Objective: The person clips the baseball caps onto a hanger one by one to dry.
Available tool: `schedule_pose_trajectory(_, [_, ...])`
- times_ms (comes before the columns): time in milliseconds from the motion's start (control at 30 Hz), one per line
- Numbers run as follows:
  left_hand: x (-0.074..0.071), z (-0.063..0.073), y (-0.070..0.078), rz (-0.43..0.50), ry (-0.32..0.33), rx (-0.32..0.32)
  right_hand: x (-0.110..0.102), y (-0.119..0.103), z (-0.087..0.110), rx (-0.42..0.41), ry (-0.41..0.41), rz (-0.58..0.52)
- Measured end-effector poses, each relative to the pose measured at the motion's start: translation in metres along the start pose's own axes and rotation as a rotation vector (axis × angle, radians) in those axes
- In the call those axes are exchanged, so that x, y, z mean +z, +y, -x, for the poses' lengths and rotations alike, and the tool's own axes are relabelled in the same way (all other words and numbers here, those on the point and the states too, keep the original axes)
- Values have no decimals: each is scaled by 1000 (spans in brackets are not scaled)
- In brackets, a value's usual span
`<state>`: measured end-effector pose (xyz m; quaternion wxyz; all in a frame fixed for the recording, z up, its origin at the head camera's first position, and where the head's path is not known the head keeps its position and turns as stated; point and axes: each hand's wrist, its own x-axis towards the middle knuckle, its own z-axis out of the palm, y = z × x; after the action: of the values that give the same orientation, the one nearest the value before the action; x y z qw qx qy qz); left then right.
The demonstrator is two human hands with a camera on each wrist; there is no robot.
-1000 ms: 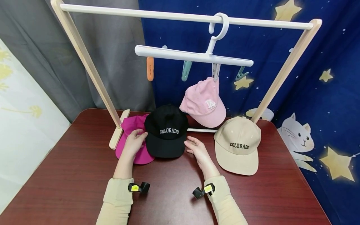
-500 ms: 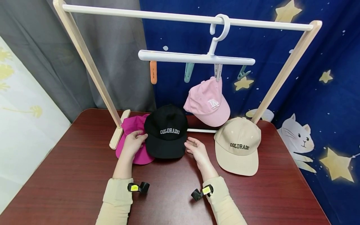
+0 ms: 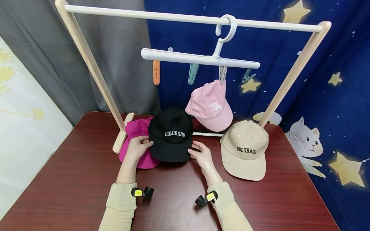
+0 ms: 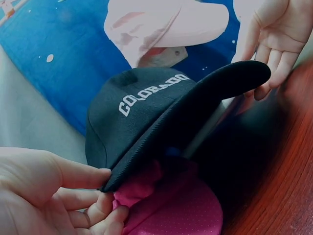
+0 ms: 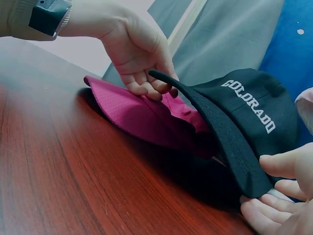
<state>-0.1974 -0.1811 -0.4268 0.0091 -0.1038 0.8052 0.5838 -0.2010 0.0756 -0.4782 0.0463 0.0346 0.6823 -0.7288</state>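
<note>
A black baseball cap point(image 3: 170, 150) with white COLORADO lettering faces me at the middle back of the table, its brim raised off the wood. My left hand point(image 3: 138, 147) pinches the left side of the brim, thumb above and fingers beneath, as the left wrist view shows. On the other side my right hand point(image 3: 201, 154) holds the brim's right edge, its thumb point(image 5: 279, 165) on top and fingers point(image 5: 261, 211) below. A magenta cap point(image 4: 181, 208) lies under my left hand and partly behind the black one.
A pink LA cap point(image 3: 209, 107) hangs by a grey clip from a white hanger point(image 3: 199, 58) on a wooden rack point(image 3: 280, 83). Orange point(image 3: 156, 72) and teal clips point(image 3: 193, 73) hang beside it. A beige COLORADO cap point(image 3: 244, 144) sits at the right on the table point(image 3: 173, 199).
My right hand has closed in leftward onto the black cap's right edge. My left fingers have slid slightly further onto its brim. The hanger and pink cap swing a little.
</note>
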Motion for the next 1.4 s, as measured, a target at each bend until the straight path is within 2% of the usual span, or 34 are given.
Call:
schedule_pose_trajectory(200, [0, -2, -1, 14, -25, -3, 1, 0, 1, 16, 18, 17])
schedule_pose_trajectory(633, [-6, -3, -5, -57, -97, 39, 1, 0, 1, 54, 57, 67])
schedule_pose_trajectory(833, [-7, -3, -5, -69, -121, 28, 1, 0, 0, 62, 75, 67])
schedule_pose_trajectory(1167, [-12, -1, -5, -30, -180, 28, 1, -1, 1, 7, 47, 7])
schedule_pose_trajectory(1400, [-18, 0, -6, -29, -220, 54, 2, -2, 2, -17, 51, 19])
